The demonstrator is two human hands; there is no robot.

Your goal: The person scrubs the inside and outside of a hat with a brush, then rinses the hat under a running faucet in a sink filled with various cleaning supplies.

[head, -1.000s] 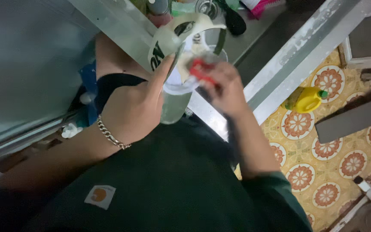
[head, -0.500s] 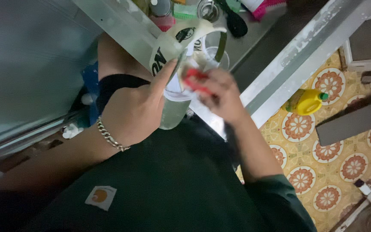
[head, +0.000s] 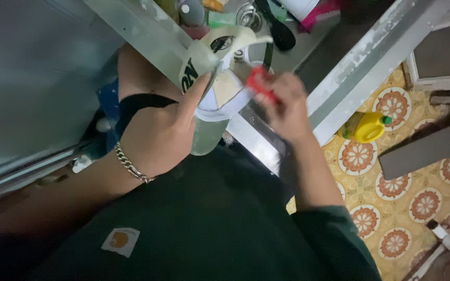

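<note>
Hands meet over the clear plastic cup with a white lid and cream printed sleeve [head: 212,112], taken below as the landmark. Left hand [head: 157,138] is closed around the cup's body, fingers wrapped on its near side, thumb pointing up along the sleeve; a silver chain bracelet [head: 131,164] sits on that wrist. Cup is tilted, its lid end leaning away from the dark green shirt [head: 183,229] and toward the sink area. Right hand [head: 287,106] is just beside the cup's lid, fingers pinched shut on a small red object [head: 259,86] whose kind cannot be told; the object touches or nearly touches the lid's edge, exact contact unclear through blur.

Beyond the cup: a pale metal surface [head: 136,26] edge runs diagonally behind it, with blurred bottles and a dark long-handled utensil [head: 277,28] farther back. Right of the cup, past the right forearm, a white painted frame [head: 360,67] slants across. Further right and lower than the cup, a yellow plastic bottle with a green cap [head: 363,126] lies on a floor of yellow tiles with orange floral medallions [head: 423,203]. A grey board [head: 425,151] lies on the tiles beyond the bottle.
</note>
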